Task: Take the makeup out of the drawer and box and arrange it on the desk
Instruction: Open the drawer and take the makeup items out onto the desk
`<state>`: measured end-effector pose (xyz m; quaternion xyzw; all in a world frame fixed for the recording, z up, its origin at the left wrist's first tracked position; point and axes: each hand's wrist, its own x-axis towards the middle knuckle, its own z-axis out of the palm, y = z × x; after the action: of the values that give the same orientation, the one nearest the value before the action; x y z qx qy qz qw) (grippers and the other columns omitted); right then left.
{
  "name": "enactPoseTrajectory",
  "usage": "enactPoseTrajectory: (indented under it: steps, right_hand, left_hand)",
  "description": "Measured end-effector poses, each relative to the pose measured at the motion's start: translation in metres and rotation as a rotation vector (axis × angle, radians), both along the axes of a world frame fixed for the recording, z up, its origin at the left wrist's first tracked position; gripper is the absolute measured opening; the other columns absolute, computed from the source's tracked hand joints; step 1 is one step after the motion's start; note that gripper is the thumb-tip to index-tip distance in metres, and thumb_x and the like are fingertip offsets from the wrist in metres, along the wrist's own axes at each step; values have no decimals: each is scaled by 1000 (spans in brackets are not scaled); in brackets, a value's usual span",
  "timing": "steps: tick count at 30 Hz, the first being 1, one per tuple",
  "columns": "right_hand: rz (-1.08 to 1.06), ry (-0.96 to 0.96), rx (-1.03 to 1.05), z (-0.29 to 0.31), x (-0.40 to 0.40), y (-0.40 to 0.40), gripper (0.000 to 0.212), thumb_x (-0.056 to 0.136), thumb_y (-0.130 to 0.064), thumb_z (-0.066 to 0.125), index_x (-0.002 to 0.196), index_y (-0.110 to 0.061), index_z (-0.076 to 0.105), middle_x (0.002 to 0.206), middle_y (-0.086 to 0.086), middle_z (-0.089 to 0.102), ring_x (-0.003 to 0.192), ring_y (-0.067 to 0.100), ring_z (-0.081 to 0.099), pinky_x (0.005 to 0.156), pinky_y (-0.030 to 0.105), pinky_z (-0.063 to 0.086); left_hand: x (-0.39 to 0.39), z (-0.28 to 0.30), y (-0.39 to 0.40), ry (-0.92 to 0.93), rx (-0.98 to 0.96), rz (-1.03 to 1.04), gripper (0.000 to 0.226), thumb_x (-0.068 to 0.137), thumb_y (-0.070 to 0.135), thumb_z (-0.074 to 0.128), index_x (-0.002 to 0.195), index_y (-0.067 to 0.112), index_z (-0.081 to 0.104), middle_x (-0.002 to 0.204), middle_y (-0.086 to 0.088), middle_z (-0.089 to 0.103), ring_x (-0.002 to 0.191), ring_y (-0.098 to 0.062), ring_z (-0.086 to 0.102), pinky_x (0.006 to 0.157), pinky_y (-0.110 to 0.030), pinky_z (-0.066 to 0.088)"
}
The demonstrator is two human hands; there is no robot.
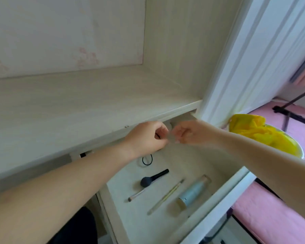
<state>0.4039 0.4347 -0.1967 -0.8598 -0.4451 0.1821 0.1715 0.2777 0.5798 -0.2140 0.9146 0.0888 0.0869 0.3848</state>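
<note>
The white drawer (217,206) stands pulled out under the desk top (77,103). In it lie a black powder brush (154,177), a small thin brush (136,194), a long pale brush (165,197), a light blue bottle (192,193) and a black hair tie (147,160). At the drawer's back, just under the desk edge, my left hand (148,138) and my right hand (188,132) meet with curled fingers. Together they pinch a small translucent item (172,138), too blurred to name.
A white cabinet post (236,67) rises right of the desk. Beyond it a yellow bag (264,136) lies on pink bedding (271,217), with a dark metal rack (292,117) behind. A dark seat (77,228) sits below the desk at the bottom.
</note>
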Motion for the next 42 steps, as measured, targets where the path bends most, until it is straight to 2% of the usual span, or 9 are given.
enactPoseTrajectory:
  steps: [3,10,14,21,26,29,32,38,42]
  right_hand:
    - [136,-43,-324,-21,1,-20,33,84,-30,66,116,-31,60,110,-13,63,100,9,59,93,25,45]
    - [498,-229,-819,-65,-2,-33,48,86,-30,65,130,-21,49,130,-1,51,118,19,47,95,29,39]
    - [604,-326,-883,-89,2,-32,48,83,-27,67,127,-19,50,123,4,54,112,24,51,93,34,44]
    - [718,-367,-899,-113,7,-22,40,82,-31,68,117,-14,57,111,4,62,102,24,58,79,32,46]
    - [757,-361,-906,-125,7,-20,36,81,-26,70,111,-9,61,106,6,66,97,24,60,76,30,45]
    - [737,-337,-879,-124,8,-19,37,80,-27,71,111,-9,60,106,6,65,94,23,59,71,28,39]
    - [645,-252,-762,-114,12,-26,40,80,-29,70,113,-11,57,107,5,61,95,23,56,70,28,39]
    - [205,192,-207,-73,9,-33,41,76,-32,74,113,-27,56,108,-9,63,99,10,60,90,30,50]
    - [75,401,153,-34,-6,-9,40,79,-11,73,115,-18,58,107,-7,66,96,5,64,81,18,52]
  left_hand:
    - [14,-33,-11,221,117,-53,25,82,25,68,106,18,63,103,3,67,96,-15,62,84,-30,50]
    - [34,-91,-22,569,471,-110,36,86,30,63,119,18,55,117,-2,59,105,-22,56,89,-36,50]
    - [36,-108,-20,649,698,-106,24,87,21,58,111,15,56,110,-6,59,96,-25,56,75,-34,49]
    - [32,-127,-12,730,688,-96,16,86,20,57,73,12,54,70,-2,47,65,-21,47,51,-27,35]
    - [30,-133,-9,700,634,-78,12,85,17,54,74,13,54,66,0,47,65,-21,49,48,-25,32]
    - [29,-131,-9,702,592,-67,12,84,15,53,72,13,54,66,-1,46,60,-19,45,48,-26,32]
    - [27,-123,-6,663,515,-35,17,84,18,53,94,10,63,80,-3,55,71,-21,52,59,-30,41]
    - [16,-78,7,348,226,114,14,81,30,64,89,19,64,94,2,64,89,-19,60,75,-33,48]
    - [0,-32,23,123,11,196,8,79,25,71,78,22,64,81,9,61,77,-13,58,69,-26,43]
